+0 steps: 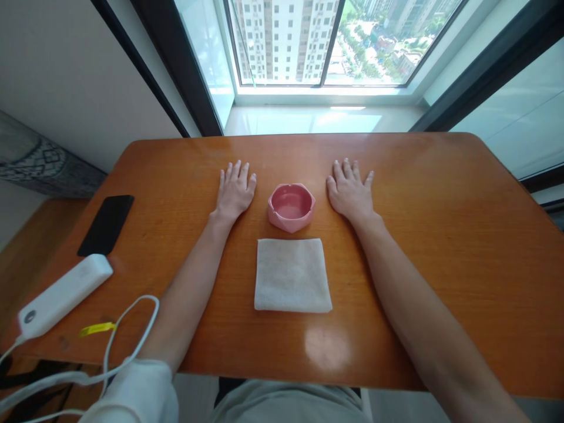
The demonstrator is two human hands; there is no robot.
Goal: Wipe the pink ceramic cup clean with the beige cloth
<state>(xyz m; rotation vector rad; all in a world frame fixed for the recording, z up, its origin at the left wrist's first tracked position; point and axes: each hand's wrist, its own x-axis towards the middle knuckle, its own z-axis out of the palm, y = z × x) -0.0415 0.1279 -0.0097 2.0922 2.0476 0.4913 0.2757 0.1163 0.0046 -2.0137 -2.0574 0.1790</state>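
A pink faceted bowl (291, 222), which looks like an ashtray with notches in its rim, stands upright on the wooden table (449, 235). In front of it, on my side, lies a folded light grey cloth (292, 275). Palm down on the tabletop to the left of the bowl rests my left hand (234, 191), fingers stretched out. My right hand (351, 192) lies flat to the bowl's right with its fingers spread. Both hands are apart from the bowl and the cloth and hold nothing.
On the left of the table are a black phone (106, 225) and a white power strip (66, 296). A white cable (154, 311) with a yellow tag (97, 329) loops beside my left forearm. Beyond the table's far edge is a window (286, 47).
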